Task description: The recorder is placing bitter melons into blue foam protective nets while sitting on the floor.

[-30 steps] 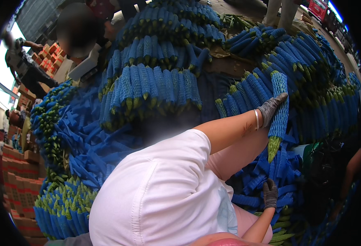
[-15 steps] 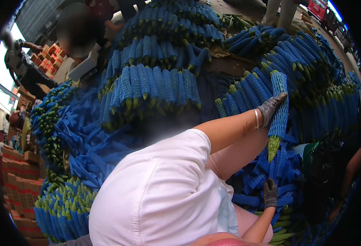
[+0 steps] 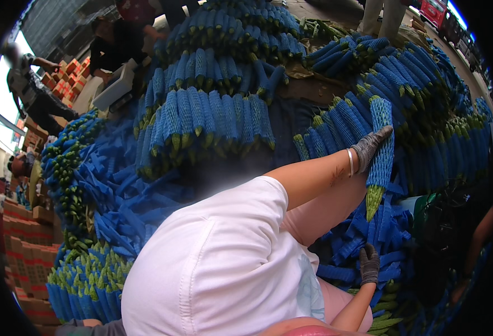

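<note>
My left hand [image 3: 369, 150], in a grey glove, is closed around a bitter melon [image 3: 381, 120] in a blue foam net sleeve. Its bare green tip points down toward the lower edge. Below it, my right hand [image 3: 369, 264], gloved too, rests with curled fingers at the edge of a heap of loose blue net sleeves [image 3: 344, 246]. Whatever is between those fingers is hidden. Several unsleeved bitter melons [image 3: 385, 313] lie just beyond my right wrist. A row of sleeved bitter melons [image 3: 336, 131] stands by my left hand.
Tall stacks of sleeved bitter melons [image 3: 213, 112] rise ahead, with more at right. More loose sleeves [image 3: 117, 185] lie at left. Cartons [image 3: 30, 252] are piled at the left edge. A seated person [image 3: 114, 47] is near a white box [image 3: 114, 87]; another person's arm [image 3: 482, 235] shows at right.
My hands and the sleeved bitter melon stay in place. At the lower left a grey sleeve reaches further into view, and the other person's arm at right has shifted slightly.
</note>
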Demonstrator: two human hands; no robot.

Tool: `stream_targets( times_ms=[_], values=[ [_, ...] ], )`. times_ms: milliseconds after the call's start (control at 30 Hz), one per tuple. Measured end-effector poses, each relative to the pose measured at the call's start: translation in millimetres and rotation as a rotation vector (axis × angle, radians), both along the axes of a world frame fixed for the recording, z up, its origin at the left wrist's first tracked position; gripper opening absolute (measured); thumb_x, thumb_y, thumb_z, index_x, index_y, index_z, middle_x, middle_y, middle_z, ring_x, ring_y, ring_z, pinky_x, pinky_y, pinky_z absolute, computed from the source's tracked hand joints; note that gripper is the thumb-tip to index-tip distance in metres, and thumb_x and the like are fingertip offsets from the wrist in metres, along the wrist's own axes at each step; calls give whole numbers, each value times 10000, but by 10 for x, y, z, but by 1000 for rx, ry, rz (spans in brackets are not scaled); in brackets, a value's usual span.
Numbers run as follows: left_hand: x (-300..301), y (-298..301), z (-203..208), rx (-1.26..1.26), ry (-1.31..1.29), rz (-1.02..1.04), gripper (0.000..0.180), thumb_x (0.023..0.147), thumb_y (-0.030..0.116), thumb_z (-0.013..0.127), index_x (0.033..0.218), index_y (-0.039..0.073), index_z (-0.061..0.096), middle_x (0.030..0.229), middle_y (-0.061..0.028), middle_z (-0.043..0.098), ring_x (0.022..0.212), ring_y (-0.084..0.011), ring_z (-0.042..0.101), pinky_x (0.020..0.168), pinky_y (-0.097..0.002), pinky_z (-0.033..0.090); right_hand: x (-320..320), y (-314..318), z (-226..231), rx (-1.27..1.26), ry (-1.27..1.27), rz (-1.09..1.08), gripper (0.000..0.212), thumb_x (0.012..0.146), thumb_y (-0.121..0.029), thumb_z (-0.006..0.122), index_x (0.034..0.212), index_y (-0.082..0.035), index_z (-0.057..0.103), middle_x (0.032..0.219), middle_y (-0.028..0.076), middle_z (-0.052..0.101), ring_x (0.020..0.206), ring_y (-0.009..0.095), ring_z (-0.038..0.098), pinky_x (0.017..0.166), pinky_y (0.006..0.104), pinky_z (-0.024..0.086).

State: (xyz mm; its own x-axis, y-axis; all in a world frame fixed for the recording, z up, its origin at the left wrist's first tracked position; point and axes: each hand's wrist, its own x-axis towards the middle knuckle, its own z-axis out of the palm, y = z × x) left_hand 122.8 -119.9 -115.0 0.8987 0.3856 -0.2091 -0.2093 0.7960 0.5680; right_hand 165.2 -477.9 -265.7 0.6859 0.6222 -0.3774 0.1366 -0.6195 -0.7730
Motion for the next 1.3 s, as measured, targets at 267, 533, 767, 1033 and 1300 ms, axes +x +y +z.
stream_targets(
  times_ms=[267,533,767,1033,1300],
  values=[
    [-12,-20,33,-12,14,18,546,719,572,682,894,63,593,727,-110,593,607,-238,587,579,-384,514,9,-26,-35,9,-12,-3,365,875,-102,601,1204,33,520,1169,147,586,1053,212,561,921,311,432],
    [7,-7,11,-12,24,8,554,718,571,684,910,60,590,755,-118,597,637,-244,592,592,-395,512,-13,-6,27,-20,-66,23,353,874,-102,601,1192,35,529,1154,150,595,1045,212,565,920,317,432],
    [21,14,-18,6,40,17,561,710,567,692,929,62,581,769,-122,601,650,-251,598,607,-409,518,-48,37,100,-31,-66,24,358,870,-114,605,1188,36,533,1146,151,601,1043,212,570,920,316,430],
    [29,14,-27,-7,38,16,568,706,566,696,939,61,578,780,-128,604,666,-255,602,625,-411,521,-18,-3,39,-25,-54,19,365,872,-124,605,1194,33,532,1162,154,594,1050,220,566,925,321,427],
    [38,44,-55,-5,15,13,564,715,558,694,939,53,583,783,-132,608,671,-259,604,635,-420,520,-2,0,24,-50,-88,50,393,867,-142,606,1211,29,522,1185,172,581,1070,240,562,933,330,424]
  ],
)
